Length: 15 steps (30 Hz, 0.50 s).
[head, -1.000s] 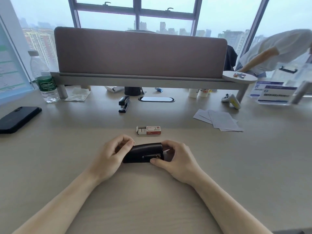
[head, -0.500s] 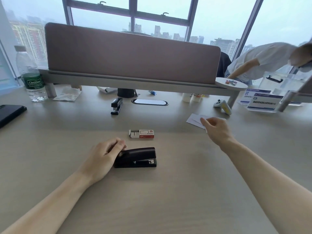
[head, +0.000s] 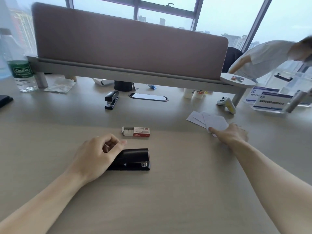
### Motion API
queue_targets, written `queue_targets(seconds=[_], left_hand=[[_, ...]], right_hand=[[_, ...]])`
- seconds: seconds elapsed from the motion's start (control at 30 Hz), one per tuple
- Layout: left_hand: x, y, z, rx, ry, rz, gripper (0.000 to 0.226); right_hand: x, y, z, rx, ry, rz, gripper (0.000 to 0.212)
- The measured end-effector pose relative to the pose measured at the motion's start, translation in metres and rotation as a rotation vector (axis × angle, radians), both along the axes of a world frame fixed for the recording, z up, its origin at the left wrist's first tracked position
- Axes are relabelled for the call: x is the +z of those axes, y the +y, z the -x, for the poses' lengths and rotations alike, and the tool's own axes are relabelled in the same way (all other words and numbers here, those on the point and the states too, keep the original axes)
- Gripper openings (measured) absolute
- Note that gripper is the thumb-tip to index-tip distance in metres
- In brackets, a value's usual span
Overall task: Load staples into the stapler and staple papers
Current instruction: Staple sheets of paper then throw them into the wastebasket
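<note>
A black stapler lies flat and closed on the table, in the middle of the near half, its metal mouth facing right. It is glossy on top with a flat base. The left hand rests on its rear end, fingers loosely curled, the thumb stretched along the top; it covers the stapler's back part.

Just beyond the stapler sits one small staple box, red and white, its left flap open with pale staple strips showing inside.

Toward the right edge lies a loose fan of white papers; at least three sheets show, overlapping. The right hand lies palm down on the near corner of the top sheet, fingers pressed together and flat on it.

A second black stapler stands farther back near the middle of the table, under the raised shelf. One water bottle stands at the far left corner.
</note>
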State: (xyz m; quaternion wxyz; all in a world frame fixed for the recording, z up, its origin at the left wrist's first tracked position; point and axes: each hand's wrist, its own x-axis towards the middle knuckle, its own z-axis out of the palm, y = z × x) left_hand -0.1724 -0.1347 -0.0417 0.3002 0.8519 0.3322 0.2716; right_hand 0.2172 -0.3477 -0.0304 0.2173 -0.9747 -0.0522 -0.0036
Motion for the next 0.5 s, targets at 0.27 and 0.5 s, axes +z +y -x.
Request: queue_targets(seconds=[0.27,0.5], left_hand=[[-0.001,0.0,-0.001,0.008,0.0,0.003,0.033],[-0.001,0.0,0.0,-0.001,-0.003,0.006,0.036]], right_hand=[[0.006,0.0,0.0,-0.024,0.071,-0.129,0.061],[0.009,-0.002,0.006,-0.021,0.021,-0.214,0.057]])
